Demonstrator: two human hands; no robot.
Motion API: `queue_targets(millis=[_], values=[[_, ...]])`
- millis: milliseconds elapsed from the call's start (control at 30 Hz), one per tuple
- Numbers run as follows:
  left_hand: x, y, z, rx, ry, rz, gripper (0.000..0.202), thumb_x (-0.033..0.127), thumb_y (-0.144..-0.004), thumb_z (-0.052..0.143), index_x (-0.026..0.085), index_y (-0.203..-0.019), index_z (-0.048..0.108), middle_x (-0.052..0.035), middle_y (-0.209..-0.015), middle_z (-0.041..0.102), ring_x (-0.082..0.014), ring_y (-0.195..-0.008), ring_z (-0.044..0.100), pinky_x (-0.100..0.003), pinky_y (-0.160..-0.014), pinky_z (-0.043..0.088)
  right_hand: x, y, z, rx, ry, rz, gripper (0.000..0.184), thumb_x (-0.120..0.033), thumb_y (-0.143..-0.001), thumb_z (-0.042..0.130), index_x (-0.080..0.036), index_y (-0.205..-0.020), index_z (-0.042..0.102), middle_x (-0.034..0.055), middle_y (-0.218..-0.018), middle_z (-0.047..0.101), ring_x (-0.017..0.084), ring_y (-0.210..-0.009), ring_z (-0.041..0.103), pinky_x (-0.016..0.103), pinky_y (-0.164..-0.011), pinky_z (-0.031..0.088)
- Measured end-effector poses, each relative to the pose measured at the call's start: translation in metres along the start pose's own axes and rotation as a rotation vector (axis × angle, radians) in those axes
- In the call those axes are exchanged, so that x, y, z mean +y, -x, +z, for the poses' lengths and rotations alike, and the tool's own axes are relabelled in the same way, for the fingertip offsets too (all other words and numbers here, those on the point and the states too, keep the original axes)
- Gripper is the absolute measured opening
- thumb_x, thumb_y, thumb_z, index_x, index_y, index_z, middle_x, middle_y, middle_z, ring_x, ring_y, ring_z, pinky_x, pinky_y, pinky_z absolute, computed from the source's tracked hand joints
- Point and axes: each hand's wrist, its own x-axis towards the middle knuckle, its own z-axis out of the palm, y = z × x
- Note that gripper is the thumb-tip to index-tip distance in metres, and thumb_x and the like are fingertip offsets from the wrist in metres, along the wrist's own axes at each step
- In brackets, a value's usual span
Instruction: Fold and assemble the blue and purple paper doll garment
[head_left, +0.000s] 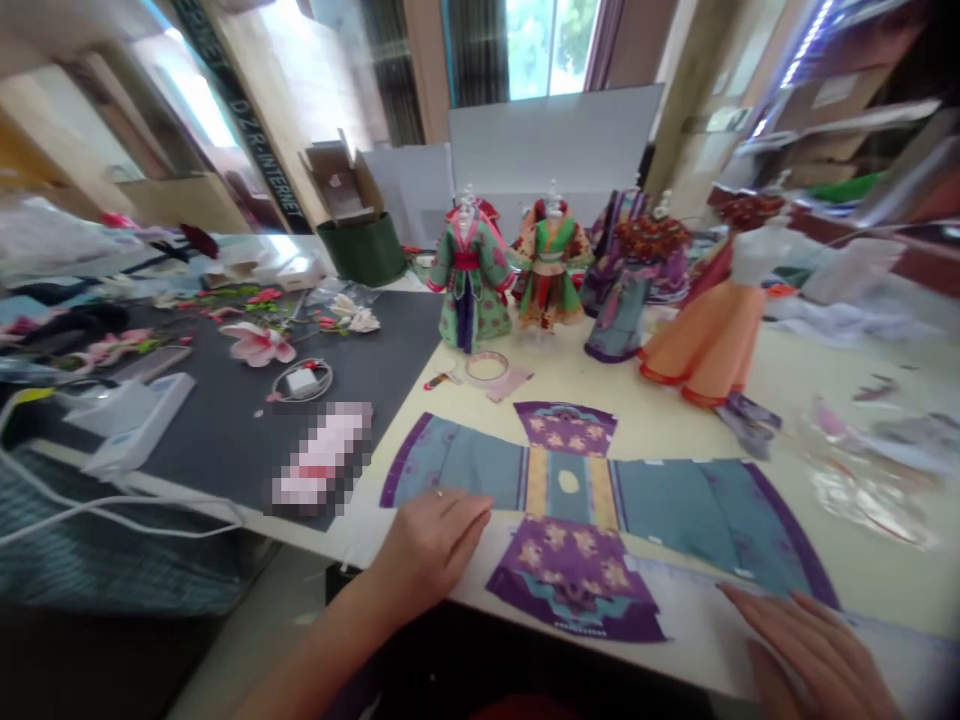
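A cross-shaped fabric garment piece (660,505) lies spread flat on the pale table before me. Its two wide arms are blue-grey with purple borders, and its upper and lower flaps are purple with a flower pattern. An oval opening shows at its centre. My left hand (431,545) rests at the lower edge of the left arm, fingers stretched out and close together, pointing right. At the lower edge of the right arm is my right hand (814,640), its fingers extended over the tabletop and slightly blurred. Nothing is visible in either hand.
Dressed doll figures (469,275) stand behind the fabric, beside an orange skirt (705,330) on a form. Scissors (750,420), a tape roll (486,367) and plastic bags (870,490) lie nearby. A dark mat (225,440) at left bears flowers, a coiled cable (304,380) and a power strip (142,425).
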Motion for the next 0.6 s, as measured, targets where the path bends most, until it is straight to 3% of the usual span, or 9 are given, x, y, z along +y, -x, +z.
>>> queue_targets(millis=[167, 300, 433, 600], values=[[0.011, -0.003, 0.012, -0.049, 0.069, -0.019, 0.017, 0.015, -0.086, 0.045, 0.017, -0.096, 0.058, -0.0039, -0.076, 0.062, -0.0147, -0.069, 0.057, -0.026, -0.063, 0.045, -0.004, -0.008, -0.006, -0.056, 0.002, -0.073, 0.033, -0.014, -0.083, 0.049, -0.018, -0.116, 0.053, 0.0083, -0.102, 0.062, 0.025, -0.093, 0.057, 0.043, -0.086, 0.042], [0.030, 0.005, 0.022, -0.119, 0.141, 0.041, 0.015, 0.015, -0.083, 0.048, 0.016, -0.096, 0.058, -0.0061, -0.081, 0.063, -0.0171, -0.076, 0.056, -0.031, -0.070, 0.047, -0.007, -0.007, -0.003, -0.050, -0.025, -0.012, 0.034, -0.010, -0.082, 0.049, -0.016, -0.116, 0.053, 0.0098, -0.103, 0.061, 0.025, -0.094, 0.056, 0.046, -0.088, 0.040], [0.045, 0.013, 0.026, -0.191, 0.156, 0.182, 0.024, 0.019, -0.080, 0.054, 0.014, -0.104, 0.057, -0.0110, -0.103, 0.061, -0.0223, -0.097, 0.054, -0.040, -0.087, 0.045, -0.008, -0.006, -0.002, -0.033, -0.029, -0.024, 0.036, -0.007, -0.081, 0.050, -0.017, -0.115, 0.054, 0.0100, -0.103, 0.062, 0.025, -0.096, 0.057, 0.048, -0.087, 0.041], [0.050, 0.023, 0.022, -0.217, 0.053, 0.257, 0.033, 0.021, -0.079, 0.055, 0.012, -0.111, 0.056, -0.0151, -0.122, 0.053, -0.0289, -0.117, 0.042, -0.047, -0.095, 0.040, -0.023, -0.009, -0.004, -0.141, 0.033, -0.100, 0.036, -0.006, -0.080, 0.049, -0.018, -0.113, 0.055, 0.0094, -0.110, 0.060, 0.024, -0.102, 0.054, 0.050, -0.094, 0.037]])
